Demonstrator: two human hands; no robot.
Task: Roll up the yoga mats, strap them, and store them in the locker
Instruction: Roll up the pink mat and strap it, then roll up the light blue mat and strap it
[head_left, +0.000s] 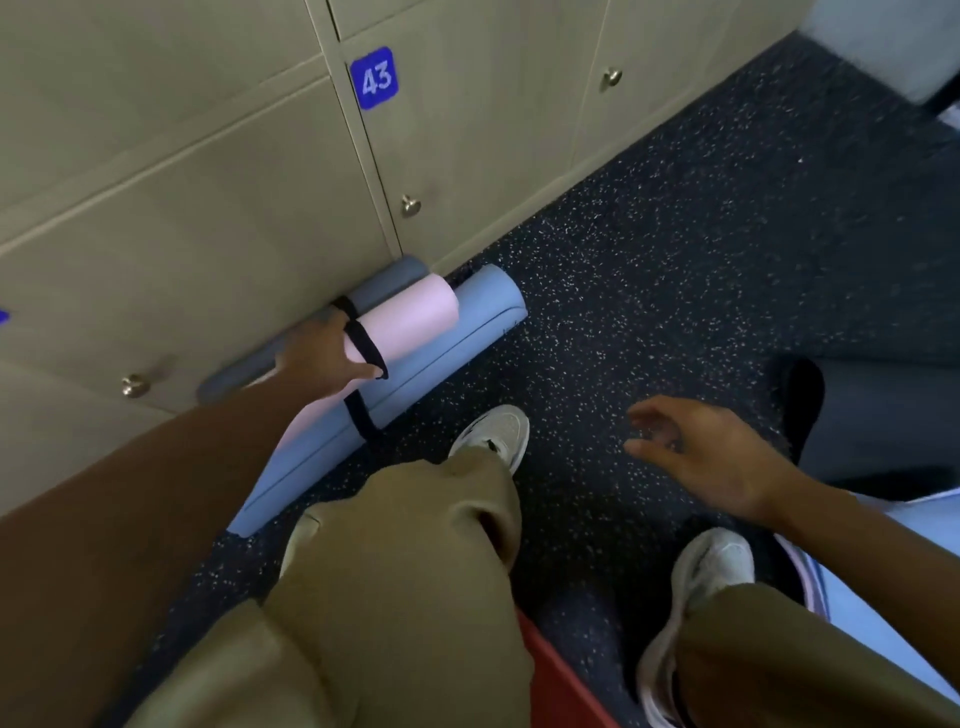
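Our left hand (322, 353) pinches the black strap (363, 343) around the pink rolled mat (405, 317), against the locker (208, 208); our right hand (701, 452) hovers spread, well right of it.

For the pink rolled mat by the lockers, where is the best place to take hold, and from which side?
Probably at the black strap near the pink mat's far end, from above: the roll lies flat atop the grey mat and blue mat, top exposed. The left hand is there.

The left hand (317, 358) covers the middle of the pink mat (402, 319) and hides much of the grey mat (387, 275) behind it. The dark rolled mat (878, 415) runs off the right edge, and the locker doors (467, 135) are cut off at the top.
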